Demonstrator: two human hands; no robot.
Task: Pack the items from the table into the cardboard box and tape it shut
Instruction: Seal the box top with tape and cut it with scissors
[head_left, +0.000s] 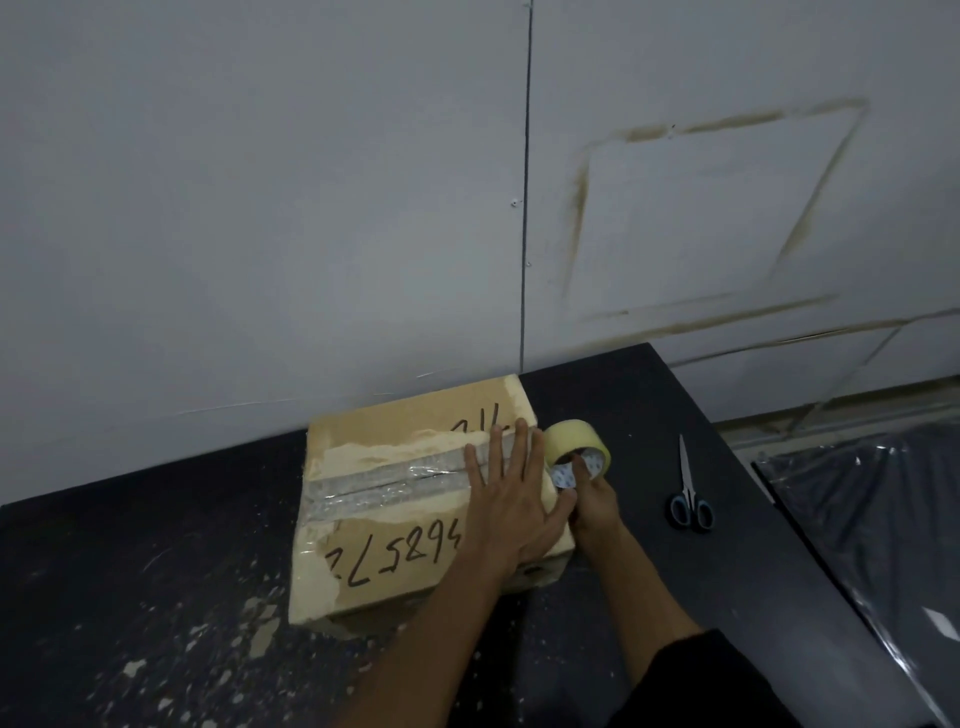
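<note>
The cardboard box (395, 551) lies closed on the dark table, with black handwritten numbers on its top. A strip of clear tape (384, 480) runs along the centre seam. My left hand (511, 499) presses flat, fingers spread, on the right end of the box top over the tape. At the box's right edge my right hand (595, 501) grips the yellowish tape roll (576, 449), with a finger inside its core. The roll stands just off the box's right side.
Scissors (688, 493) with black handles lie on the table (156, 597) to the right of the roll. The table top is dark and paint-flecked. A grey wall rises right behind the box. Plastic-covered dark material (872, 519) sits at the far right.
</note>
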